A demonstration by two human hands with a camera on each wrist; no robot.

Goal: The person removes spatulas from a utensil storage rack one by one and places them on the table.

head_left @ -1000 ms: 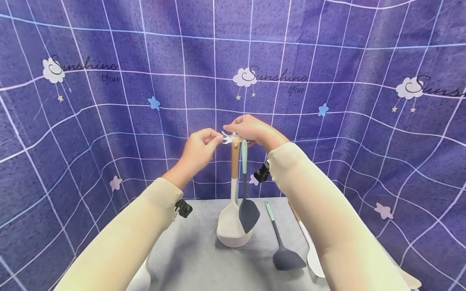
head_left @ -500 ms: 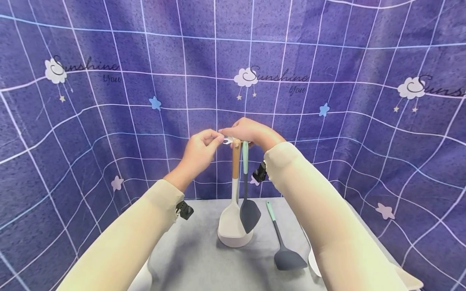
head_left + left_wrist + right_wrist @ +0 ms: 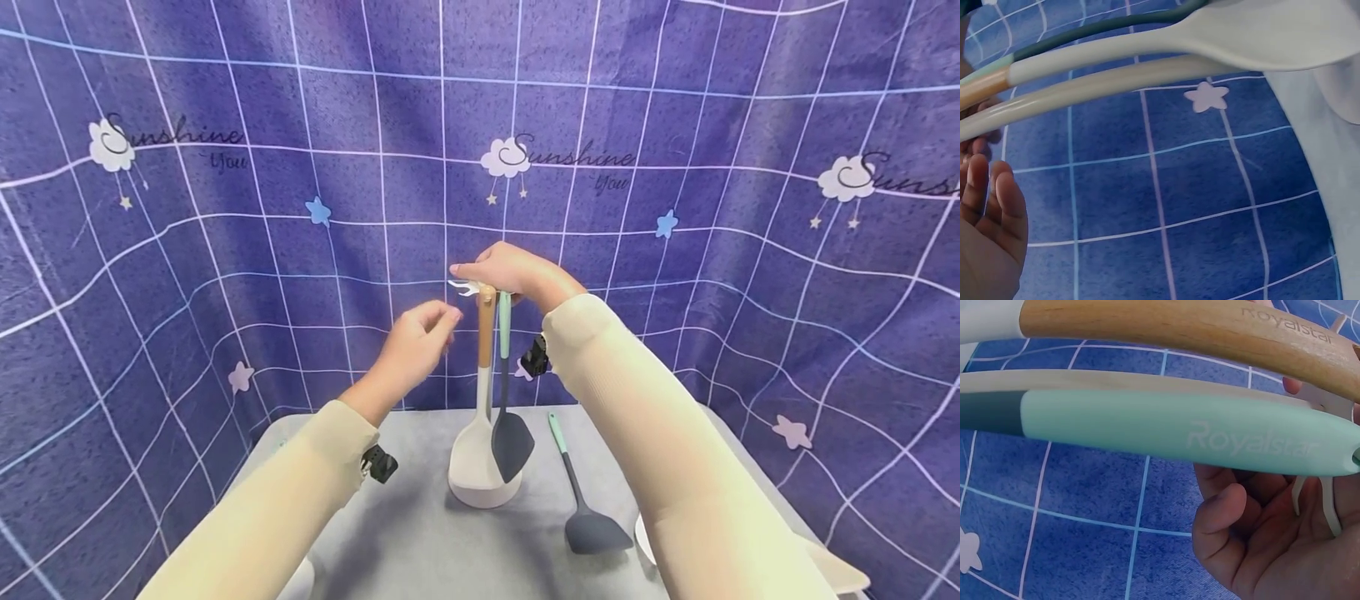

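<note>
A white utensil rack [image 3: 483,497] stands on the grey table, its slim pole mostly behind two hanging tools. One is a white spatula [image 3: 474,458] with a wooden handle; the other is a dark turner [image 3: 513,446] with a mint-green handle [image 3: 1166,428]. My right hand [image 3: 513,271] grips the rack's top from above, thumb lying over the white hooks [image 3: 465,287]; its fingers curl below the hooks in the right wrist view. My left hand [image 3: 416,342] is left of the handles, apart from them, fingers loosely curled with nothing in them.
Right of the base lies another dark turner [image 3: 594,533] with a mint handle. A white utensil [image 3: 643,540] is mostly covered by the right sleeve. Pale objects show at the lower left [image 3: 300,581] and lower right [image 3: 843,575]. A blue grid-patterned curtain [image 3: 300,275] surrounds the table.
My left hand has let go of the rack's hook and moved down, away from it. My right hand shifted slightly left early on and remains on the rack's top.
</note>
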